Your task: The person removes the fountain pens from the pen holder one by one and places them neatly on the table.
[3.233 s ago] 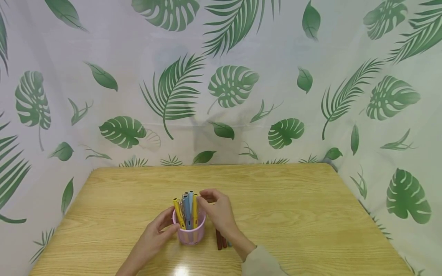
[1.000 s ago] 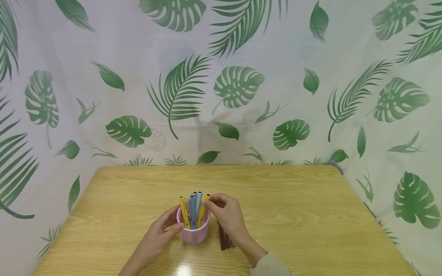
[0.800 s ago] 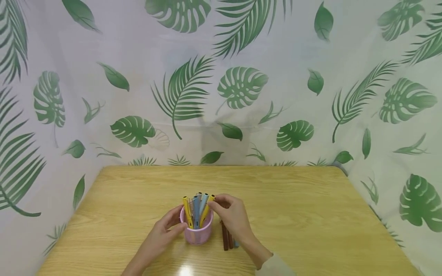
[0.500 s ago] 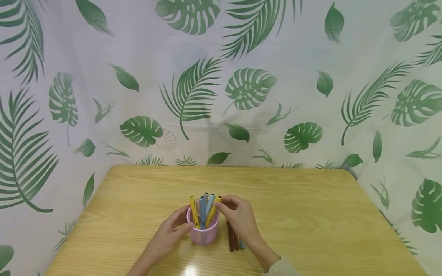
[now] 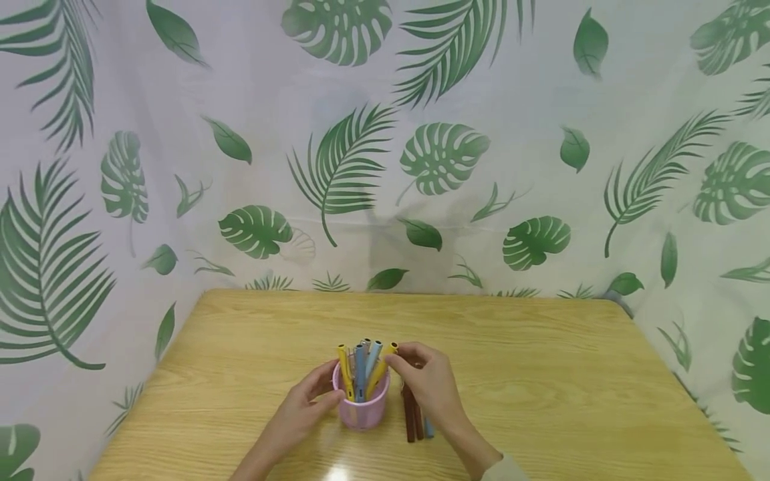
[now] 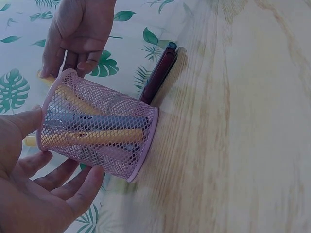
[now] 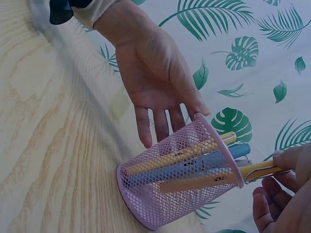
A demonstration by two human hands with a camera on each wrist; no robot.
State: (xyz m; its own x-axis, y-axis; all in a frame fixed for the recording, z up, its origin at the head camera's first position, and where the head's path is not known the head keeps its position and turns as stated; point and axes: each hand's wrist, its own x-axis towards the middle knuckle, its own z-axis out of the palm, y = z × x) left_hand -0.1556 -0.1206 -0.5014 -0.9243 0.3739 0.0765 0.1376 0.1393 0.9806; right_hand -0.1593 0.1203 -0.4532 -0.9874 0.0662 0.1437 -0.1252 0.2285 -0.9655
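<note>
A pink mesh cup (image 5: 363, 415) stands on the table with several pens in it, yellow, blue and light blue. The left hand (image 5: 301, 413) holds the cup's left side, thumb and fingers around the rim, as the left wrist view also shows. With thumb and fingers, the right hand (image 5: 434, 387) pinches the top of a yellow pen (image 7: 265, 170) that leans over the cup's right rim, its lower part inside the mesh. Two dark red pens (image 5: 410, 415) and a blue one (image 5: 429, 428) lie to the right of the cup, partly under the right hand.
The wooden table (image 5: 511, 374) reaches back to a white cloth (image 5: 385, 93) printed with green leaves, which also hangs along both sides. A bright reflection shows near the table's front edge.
The yellow pen at the right hand, upright earlier, now leans right, its top moved away from the other pens with the hand. The head view has turned left, shifting everything rightward.
</note>
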